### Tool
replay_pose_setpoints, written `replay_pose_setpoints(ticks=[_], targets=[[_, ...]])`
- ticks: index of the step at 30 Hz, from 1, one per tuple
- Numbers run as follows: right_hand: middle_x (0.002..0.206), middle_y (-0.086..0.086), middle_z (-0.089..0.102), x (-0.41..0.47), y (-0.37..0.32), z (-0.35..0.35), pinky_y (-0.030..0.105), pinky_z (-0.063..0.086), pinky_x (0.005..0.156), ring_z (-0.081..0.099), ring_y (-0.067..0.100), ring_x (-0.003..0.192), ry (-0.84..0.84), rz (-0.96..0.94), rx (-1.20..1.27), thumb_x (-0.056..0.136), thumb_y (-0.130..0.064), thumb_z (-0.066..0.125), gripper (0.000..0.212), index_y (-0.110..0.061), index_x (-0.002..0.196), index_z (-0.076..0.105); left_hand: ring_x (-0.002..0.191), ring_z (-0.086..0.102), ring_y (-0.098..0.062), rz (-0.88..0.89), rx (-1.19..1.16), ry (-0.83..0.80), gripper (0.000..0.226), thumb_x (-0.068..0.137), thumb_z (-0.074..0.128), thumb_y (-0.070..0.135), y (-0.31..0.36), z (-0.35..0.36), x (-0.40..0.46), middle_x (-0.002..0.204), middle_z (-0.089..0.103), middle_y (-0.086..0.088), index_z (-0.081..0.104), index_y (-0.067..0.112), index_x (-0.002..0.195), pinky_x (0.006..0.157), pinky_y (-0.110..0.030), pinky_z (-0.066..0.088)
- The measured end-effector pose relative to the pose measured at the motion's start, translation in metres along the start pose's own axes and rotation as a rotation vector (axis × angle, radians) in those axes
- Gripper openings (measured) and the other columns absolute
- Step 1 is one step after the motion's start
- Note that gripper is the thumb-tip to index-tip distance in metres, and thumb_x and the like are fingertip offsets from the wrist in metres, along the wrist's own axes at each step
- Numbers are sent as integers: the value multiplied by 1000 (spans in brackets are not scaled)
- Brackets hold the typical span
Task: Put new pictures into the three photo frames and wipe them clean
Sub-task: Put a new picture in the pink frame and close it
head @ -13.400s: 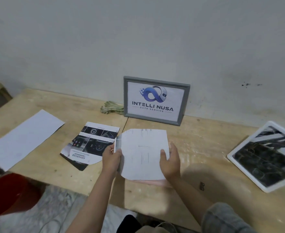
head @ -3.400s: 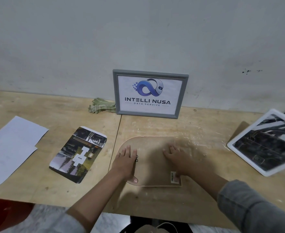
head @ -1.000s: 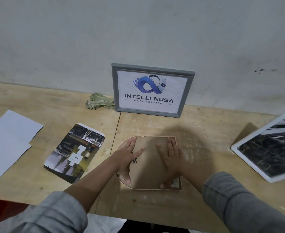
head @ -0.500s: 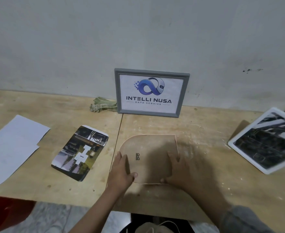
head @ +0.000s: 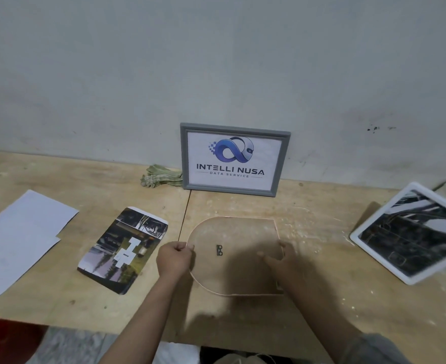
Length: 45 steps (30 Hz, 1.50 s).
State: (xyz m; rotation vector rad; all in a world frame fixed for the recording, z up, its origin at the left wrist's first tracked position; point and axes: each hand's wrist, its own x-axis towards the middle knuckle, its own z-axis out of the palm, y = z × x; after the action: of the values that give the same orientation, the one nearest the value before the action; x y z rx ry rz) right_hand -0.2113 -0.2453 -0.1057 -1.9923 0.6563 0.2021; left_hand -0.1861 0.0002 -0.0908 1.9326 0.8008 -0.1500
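Two plywood boards (head: 85, 298) meet, perhaps dusty.

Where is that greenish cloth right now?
In the head view the cloth lies bunched at the back of the wooden table, against the wall, touching the left side of the grey photo frame.

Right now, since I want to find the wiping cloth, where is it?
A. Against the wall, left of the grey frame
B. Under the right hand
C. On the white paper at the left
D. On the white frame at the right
A: the cloth lies bunched by the wall, touching the left side of the grey frame.
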Motion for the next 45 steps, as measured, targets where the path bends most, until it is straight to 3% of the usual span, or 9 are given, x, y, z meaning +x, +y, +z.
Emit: replay_pose_setpoints(ticks=[5,9,12,16,21,26,34,39,45], targets=[[116,6,59,7,-26,-15,35,48,86,56,22,100,14,-86,90,80,-21,73,51,-10,126,52,72,66,-31,-5,-100,-30,24,79,74,12,40,-13,17,67,66,-13,64,11,57,76,-47,58],[126,-2,52,-11,-57,-23,31,32,104,43,15,121,-59,-567,-171,72,-59,58,65,-20,124,58,53,57,-28,0,-116,-5,29,72,73,4,76,-25,28,55,56,-14,56,4,49,58,-51,57],[137,-5,46,-19,-72,-29,29,27,107,37,13,128,-190,-910,-582,73,-78,45,77,-24,127,56,46,49,-23,-25,-149,-1,25,67,70,-8,100,-36,34,55,52,-15,51,-1,52,37,-28,43],[104,2,64,-19,-87,-31,31,48,85,60,22,94,-3,-1405,-764,95,-51,37,45,-16,101,65,51,55,-25,-80,-237,-71,19,72,68,-15,120,-55,39,64,58,-17,55,-5,63,39,-28,49],[97,4,69,-15,-102,-29,30,51,75,64,20,85,182,-1530,-615,92,-25,49,26,-9,101,68,54,57,-26,-116,-307,-139,10,78,62,-16,130,-75,50,66,58,-16,57,-8,76,35,-29,50],[81,-3,70,-17,-125,-35,23,43,57,62,16,68,231,-1362,-414,88,-24,48,26,-14,96,70,30,50,-18,-96,-485,-178,12,90,54,-2,138,-79,45,49,55,-15,54,-6,79,31,-21,43],[64,-5,53,-10,-141,-56,11,34,51,48,10,60,41,-659,205,96,-12,50,26,-16,72,58,95,57,-21,-27,-286,-329,25,98,50,33,112,-48,-6,99,62,-4,58,9,100,88,-39,36],[81,7,61,-1,-131,-49,24,41,62,52,17,73,-48,-391,373,99,-16,46,25,-5,85,64,75,49,-22,80,-325,-320,31,102,41,27,87,-34,-30,83,54,-15,60,4,94,65,-30,38],[83,-3,67,-3,-109,-25,37,47,88,62,21,83,-149,-203,397,100,-24,43,28,-14,90,67,73,62,-27,128,-399,-124,36,102,40,32,59,-33,-49,82,67,-17,65,7,96,69,-34,47]])
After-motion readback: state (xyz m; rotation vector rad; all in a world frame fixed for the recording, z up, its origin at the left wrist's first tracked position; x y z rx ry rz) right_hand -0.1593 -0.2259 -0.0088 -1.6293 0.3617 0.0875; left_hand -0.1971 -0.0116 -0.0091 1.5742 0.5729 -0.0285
